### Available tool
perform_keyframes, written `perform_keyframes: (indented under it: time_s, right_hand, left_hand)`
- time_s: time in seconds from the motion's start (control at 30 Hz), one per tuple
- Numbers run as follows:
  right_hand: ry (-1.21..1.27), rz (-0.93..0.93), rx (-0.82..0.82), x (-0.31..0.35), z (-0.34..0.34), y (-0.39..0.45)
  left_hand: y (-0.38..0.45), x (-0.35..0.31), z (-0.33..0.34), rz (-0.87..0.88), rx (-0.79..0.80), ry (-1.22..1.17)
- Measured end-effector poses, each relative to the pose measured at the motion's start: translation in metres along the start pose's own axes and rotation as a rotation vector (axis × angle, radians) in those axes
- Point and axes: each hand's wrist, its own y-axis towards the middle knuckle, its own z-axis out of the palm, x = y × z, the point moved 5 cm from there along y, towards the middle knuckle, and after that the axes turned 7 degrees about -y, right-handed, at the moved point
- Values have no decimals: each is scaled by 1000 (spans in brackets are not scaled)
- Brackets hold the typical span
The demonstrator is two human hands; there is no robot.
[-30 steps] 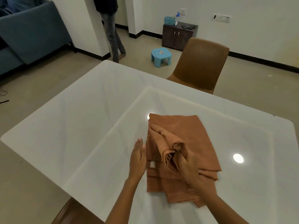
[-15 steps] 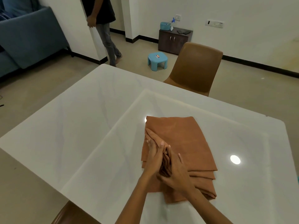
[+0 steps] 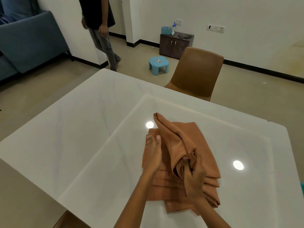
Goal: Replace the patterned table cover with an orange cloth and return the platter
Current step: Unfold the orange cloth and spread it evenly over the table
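Now that the right hand has bunched and lifted a top fold of the orange cloth, unfolding has begun. The left hand rests flat, fingers straight, on the stack

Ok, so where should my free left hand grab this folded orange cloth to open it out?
Probably the loose top layer of the orange cloth, at its raised far corner. The right hand already bunches that layer's near end, so bring the left hand in from the left edge, where it hovers open, and pinch there.
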Motion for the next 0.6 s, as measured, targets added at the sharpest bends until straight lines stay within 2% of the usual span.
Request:
perform_keyframes:
  time_s: [0.23, 0.4, 0.5, 0.57, 0.6]
  right_hand:
    - [-114, -293, 232, -1, 26, -19]
    - [-248, -426, 372, -23, 31, -35]
    - [-394, -513, 442, -37, 14, -36]
    - [-518, -476, 474, -60, -5, -27]
    - [-568, -435, 487, -75, -14, -21]
  left_hand:
    - [-5, -32, 18, 58, 93, -7]
    - [3, -15, 25, 6, 101, 285]
    - [-2, -3, 29, 135, 124, 489]
    - [-2, 7, 25, 267, 100, 577]
    - [-4, 10, 23, 279, 116, 670]
